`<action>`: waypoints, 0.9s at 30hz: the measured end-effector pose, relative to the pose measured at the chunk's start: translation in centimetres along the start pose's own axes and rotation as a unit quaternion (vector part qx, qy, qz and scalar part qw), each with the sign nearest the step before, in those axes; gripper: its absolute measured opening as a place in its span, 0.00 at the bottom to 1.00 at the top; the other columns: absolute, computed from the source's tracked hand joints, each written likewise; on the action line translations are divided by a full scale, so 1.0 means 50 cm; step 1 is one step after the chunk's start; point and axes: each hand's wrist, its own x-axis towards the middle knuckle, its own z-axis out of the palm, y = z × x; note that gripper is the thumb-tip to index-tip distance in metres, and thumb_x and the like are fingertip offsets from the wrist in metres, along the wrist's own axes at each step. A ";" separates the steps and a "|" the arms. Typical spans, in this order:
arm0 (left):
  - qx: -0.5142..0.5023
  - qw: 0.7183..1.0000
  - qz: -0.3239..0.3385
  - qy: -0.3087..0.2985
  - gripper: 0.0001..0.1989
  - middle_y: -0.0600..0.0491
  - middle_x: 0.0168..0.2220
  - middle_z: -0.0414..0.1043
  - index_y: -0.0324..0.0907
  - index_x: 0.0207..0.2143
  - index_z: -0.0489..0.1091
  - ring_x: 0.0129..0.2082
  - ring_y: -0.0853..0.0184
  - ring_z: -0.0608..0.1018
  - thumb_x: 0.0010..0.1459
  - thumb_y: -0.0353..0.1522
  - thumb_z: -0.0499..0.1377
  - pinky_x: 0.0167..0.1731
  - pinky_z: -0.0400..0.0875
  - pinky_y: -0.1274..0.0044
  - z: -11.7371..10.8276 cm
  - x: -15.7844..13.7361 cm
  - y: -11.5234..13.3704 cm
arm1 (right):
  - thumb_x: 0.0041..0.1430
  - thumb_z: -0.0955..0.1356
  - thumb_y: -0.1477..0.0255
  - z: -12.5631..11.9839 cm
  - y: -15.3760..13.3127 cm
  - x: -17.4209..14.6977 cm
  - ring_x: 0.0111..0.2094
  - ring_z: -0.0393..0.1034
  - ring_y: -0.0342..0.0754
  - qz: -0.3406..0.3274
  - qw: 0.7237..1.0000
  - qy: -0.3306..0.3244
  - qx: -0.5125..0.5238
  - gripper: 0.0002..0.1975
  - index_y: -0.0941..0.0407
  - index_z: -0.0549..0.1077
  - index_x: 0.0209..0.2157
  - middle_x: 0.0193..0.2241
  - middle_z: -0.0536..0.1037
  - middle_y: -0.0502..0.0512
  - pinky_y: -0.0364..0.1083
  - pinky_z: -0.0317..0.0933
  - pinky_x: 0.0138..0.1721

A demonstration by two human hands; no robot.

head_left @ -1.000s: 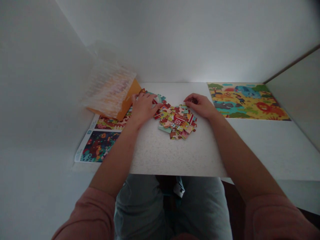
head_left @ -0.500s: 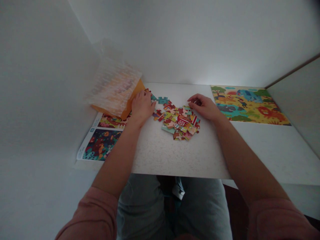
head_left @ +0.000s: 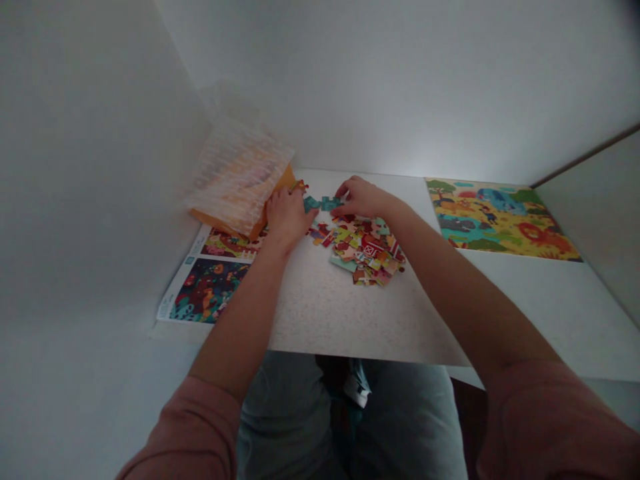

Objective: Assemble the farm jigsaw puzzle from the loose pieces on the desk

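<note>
My left hand (head_left: 289, 217) lies palm down beside the orange box, fingers spread and holding nothing I can see. Its fingertips are by a reddish-orange puzzle piece (head_left: 301, 186), and a teal puzzle piece (head_left: 311, 203) shows next to the thumb. To the right, my right hand (head_left: 364, 199) has its thumb and index finger closed around the right end of another teal puzzle piece (head_left: 328, 203) on the table. Just below that hand is a heap of loose puzzle pieces (head_left: 367, 250), several showing a red barn pattern. Part of the heap is hidden by my right hand and forearm.
An orange box (head_left: 277, 193) under bubble wrap (head_left: 240, 177) stands at the left, on picture sheets (head_left: 205, 290). A finished-looking animal picture (head_left: 500, 217) lies at the right. White walls border the back and left of the white table (head_left: 345, 327).
My right hand has moved left from the right side of the heap to the teal puzzle piece. My left hand stays near the box. The view has shifted slightly.
</note>
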 end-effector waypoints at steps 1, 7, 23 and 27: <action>-0.008 1.000 -0.007 -0.003 0.28 0.33 0.74 0.83 0.45 0.77 0.82 0.78 0.33 0.82 0.80 0.41 0.73 0.80 0.78 0.47 -0.001 0.000 0.003 | 0.51 0.95 0.59 0.000 0.000 0.004 0.48 0.86 0.68 0.008 1.000 -0.009 0.017 0.25 0.46 0.84 0.40 0.45 0.89 0.62 0.64 0.80 0.51; -0.077 0.997 -0.024 -0.004 0.33 0.34 0.80 0.74 0.42 0.80 0.74 0.73 0.50 0.87 0.77 0.28 0.73 0.77 0.82 0.63 -0.004 0.008 0.008 | 0.62 0.89 0.57 -0.008 -0.012 -0.008 0.44 0.86 0.64 0.036 0.990 -0.004 0.133 0.23 0.43 0.76 0.43 0.39 0.90 0.55 0.60 0.79 0.45; -0.205 0.960 0.159 -0.103 0.24 0.49 0.56 0.95 0.49 0.63 0.91 0.57 0.57 0.93 0.74 0.26 0.61 0.66 0.89 0.65 0.010 0.022 0.006 | 0.68 0.81 0.50 -0.123 0.083 -0.322 0.59 0.91 0.73 -0.035 0.986 0.048 0.156 0.10 0.36 0.92 0.45 0.52 0.95 0.55 0.77 0.83 0.70; -0.103 0.990 0.094 -0.001 0.28 0.38 0.76 0.86 0.42 0.75 0.83 0.78 0.50 0.85 0.79 0.28 0.60 0.83 0.78 0.58 0.026 0.028 -0.014 | 0.72 0.78 0.52 -0.131 0.098 -0.329 0.62 0.91 0.75 -0.033 0.986 0.056 0.151 0.11 0.36 0.94 0.47 0.53 0.97 0.54 0.81 0.80 0.73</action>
